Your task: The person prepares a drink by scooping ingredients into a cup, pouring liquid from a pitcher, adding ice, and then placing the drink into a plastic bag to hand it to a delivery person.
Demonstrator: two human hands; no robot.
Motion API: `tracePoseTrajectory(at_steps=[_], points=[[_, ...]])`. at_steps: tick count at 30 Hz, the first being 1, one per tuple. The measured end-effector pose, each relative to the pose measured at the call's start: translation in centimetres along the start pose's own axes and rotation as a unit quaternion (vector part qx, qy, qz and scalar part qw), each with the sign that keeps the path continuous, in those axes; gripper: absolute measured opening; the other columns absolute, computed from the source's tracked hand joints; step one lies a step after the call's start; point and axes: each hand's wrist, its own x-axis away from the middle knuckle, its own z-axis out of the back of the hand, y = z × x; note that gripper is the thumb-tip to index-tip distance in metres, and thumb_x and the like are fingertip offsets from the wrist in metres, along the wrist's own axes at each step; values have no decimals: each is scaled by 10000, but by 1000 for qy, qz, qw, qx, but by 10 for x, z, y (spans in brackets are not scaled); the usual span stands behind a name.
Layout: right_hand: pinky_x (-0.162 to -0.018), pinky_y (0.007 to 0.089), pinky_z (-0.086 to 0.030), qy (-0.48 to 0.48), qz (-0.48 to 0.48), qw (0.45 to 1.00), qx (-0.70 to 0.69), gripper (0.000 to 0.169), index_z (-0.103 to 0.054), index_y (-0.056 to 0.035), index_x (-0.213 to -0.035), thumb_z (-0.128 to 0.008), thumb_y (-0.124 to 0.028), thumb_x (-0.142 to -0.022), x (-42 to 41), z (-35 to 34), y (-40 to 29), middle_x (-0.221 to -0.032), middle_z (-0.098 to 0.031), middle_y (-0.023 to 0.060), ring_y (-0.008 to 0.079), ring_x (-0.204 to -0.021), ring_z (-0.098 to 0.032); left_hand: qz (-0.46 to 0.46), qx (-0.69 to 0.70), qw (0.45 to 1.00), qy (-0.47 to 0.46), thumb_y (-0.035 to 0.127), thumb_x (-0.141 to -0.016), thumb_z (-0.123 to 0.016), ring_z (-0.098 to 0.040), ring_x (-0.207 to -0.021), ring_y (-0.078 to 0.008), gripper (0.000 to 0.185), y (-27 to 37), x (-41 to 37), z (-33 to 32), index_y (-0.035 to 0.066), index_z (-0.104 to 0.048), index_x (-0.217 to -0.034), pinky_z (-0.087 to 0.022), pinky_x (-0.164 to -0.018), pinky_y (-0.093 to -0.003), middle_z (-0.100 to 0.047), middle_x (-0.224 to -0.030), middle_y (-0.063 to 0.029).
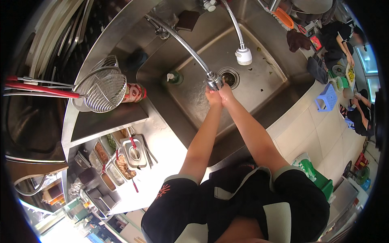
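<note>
Both hands are close together over a stainless steel sink (258, 94), directly under the chrome spray head (214, 81) of a flexible hose tap (191, 53). My left hand (213, 97) touches my right hand (225, 94). The spray head covers most of the fingers, so their pose is hidden. My right hand looks wet, and water spreads over the basin floor on the left. Behind the hands lies the round drain strainer (229, 78), holding some scraps. A second hose with a white spray head (243, 56) hangs further back.
A green pump bottle (174, 77) stands in the sink's left corner. Wire strainers (103, 88) and a red-lidded jar (133, 92) are at left, above metal food pans (133, 152). An orange brush (283, 18), a blue stool (326, 97) and two people are at right.
</note>
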Motion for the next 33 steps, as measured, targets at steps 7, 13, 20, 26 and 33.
tracePoseTrajectory(at_steps=[7,13,20,26,33], points=[[-628,305,-463,49,32,997,-43,349,-501,-15,-1034,-468,-314,-857,6,0,0,-846,-588,86,182,-755,-572,-248,-290,910,-160,98,-667,-655,-566,-666,-151,137,6,-55,40,39,-605,-781,-435,-593,-281,-602,-751,-39],[-854,520,-376,-67,43,768,635,388,-552,-108,-1033,-502,-416,-802,75,47,-27,-920,-609,105,250,-929,-557,121,288,941,-133,375,-827,-428,-554,-741,-282,418,138,-139,0,-8,-410,-995,-470,-709,-404,-550,-881,-143],[-948,630,-124,-71,229,636,734,429,-555,-120,-1014,-505,-469,-770,173,64,-15,-920,-609,95,265,-963,-528,234,307,898,-211,333,-736,-575,-481,-470,-194,297,190,-200,-31,70,-515,-610,-366,-421,-290,-529,-558,-62],[-966,564,-176,-221,253,574,747,470,-536,-99,-1061,-514,-461,-763,191,65,-37,-996,-573,100,285,-1052,-467,97,123,958,-241,377,-738,-586,-489,-649,-182,441,219,-217,-38,17,-524,-986,-413,-564,-282,-578,-877,-75],[-809,475,-387,-240,329,550,729,349,-542,-46,-958,-558,-332,-758,213,15,-110,-848,-599,132,327,-836,-570,-24,102,957,-270,175,-821,-544,-382,-514,-59,95,169,-146,2,113,-539,-750,-364,-453,-192,-412,-590,49]])
